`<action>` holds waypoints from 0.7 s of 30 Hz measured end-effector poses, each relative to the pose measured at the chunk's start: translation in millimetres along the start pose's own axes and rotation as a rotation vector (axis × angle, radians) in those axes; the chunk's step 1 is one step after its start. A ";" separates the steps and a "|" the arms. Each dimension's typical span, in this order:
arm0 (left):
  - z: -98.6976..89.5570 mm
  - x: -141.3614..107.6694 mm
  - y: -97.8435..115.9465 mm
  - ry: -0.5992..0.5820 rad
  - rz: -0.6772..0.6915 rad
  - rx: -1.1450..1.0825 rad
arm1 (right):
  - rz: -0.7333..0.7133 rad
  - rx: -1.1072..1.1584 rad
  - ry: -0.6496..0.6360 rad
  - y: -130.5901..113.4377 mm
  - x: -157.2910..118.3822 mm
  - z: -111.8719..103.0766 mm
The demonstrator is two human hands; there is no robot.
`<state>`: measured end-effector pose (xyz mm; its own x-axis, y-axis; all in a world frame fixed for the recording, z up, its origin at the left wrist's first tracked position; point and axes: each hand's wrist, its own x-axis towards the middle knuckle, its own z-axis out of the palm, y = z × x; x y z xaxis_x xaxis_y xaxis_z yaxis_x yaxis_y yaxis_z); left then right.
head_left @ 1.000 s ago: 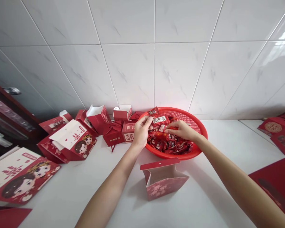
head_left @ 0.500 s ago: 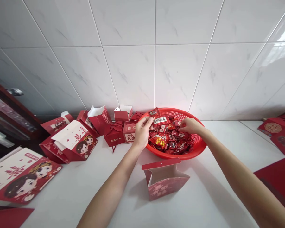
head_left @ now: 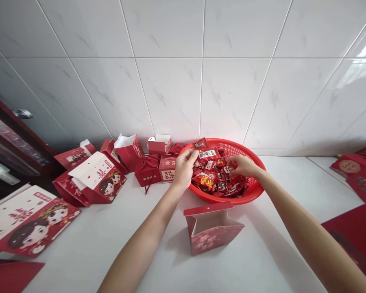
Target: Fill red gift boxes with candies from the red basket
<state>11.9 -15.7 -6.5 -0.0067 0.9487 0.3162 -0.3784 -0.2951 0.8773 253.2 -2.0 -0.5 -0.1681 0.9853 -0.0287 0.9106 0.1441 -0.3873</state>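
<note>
My left hand (head_left: 185,167) is closed at the left rim of a red plastic basket (head_left: 252,194), pinching a red wrapped candy (head_left: 200,144) that sticks up past the fingertips. A packet with a white label (head_left: 209,154) lies beside those fingers; whether they hold it too I cannot tell. Inside the basket is a heap of red wrapped candies (head_left: 221,173). My right hand (head_left: 244,166) reaches into its right side, thumb and fingers apart around candies, fingertips partly hidden. In front of the basket stands a red gift box (head_left: 215,238) with its top open.
Several red and white boxes (head_left: 97,179) line the left side and the tiled wall (head_left: 171,93). A larger printed box (head_left: 33,219) lies at the left. On the right are more red packages (head_left: 350,167) on the white counter (head_left: 134,228).
My right hand has shifted slightly left and down among the candies, and its fingers have spread apart. The left hand keeps its candy. The view has moved slightly.
</note>
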 end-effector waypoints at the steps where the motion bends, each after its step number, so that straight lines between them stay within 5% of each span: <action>1: 0.3 0.1 0.0 -0.001 0.001 -0.003 | -0.009 0.019 0.007 0.8 0.1 0.5; 21: -0.2 0.6 -0.3 -0.002 0.006 0.018 | -0.188 0.218 0.005 10.3 1.9 5.8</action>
<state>11.9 -15.0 -6.7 -0.0066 0.9466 0.3223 -0.3620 -0.3027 0.8816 260.0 0.8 -9.9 -0.3243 0.9436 0.0666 0.7609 0.3021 -0.5742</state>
